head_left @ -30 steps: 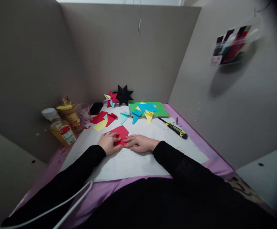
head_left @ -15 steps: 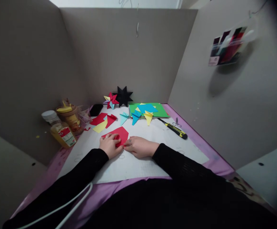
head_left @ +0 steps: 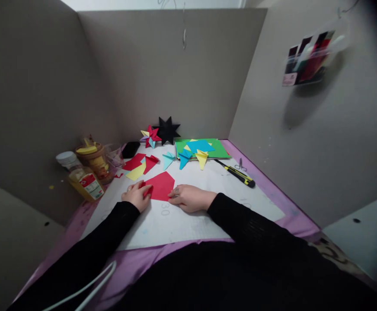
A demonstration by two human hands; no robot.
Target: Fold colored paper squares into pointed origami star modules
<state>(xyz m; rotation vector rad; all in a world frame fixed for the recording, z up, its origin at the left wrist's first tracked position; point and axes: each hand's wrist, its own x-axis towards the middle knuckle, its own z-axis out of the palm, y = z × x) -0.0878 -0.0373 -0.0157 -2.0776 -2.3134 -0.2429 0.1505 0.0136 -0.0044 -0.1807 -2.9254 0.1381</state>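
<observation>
A folded sheet of red paper (head_left: 160,187) lies flat on the white sheet (head_left: 188,226) between my hands. My left hand (head_left: 137,196) is at its left edge, fingers bent and closed on the paper. At the lower right corner, my right hand (head_left: 190,198) pinches the paper between thumb and fingers. Just beyond stand folded paper pieces: a red one (head_left: 150,164), a light blue one (head_left: 168,160), a blue one (head_left: 185,159) and a yellow one (head_left: 202,159).
A yellow-black cutter (head_left: 240,176) and small scissors (head_left: 241,166) lie right. A glue bottle (head_left: 86,181), brown jar (head_left: 96,162) and plastic cup (head_left: 114,155) stand left. Behind are a phone (head_left: 131,150), paper stars (head_left: 168,130) and a green pad (head_left: 219,149). Grey panels enclose the table.
My left hand has slid left across the red paper to its left edge, uncovering its middle. My right hand has stayed at the lower right corner.
</observation>
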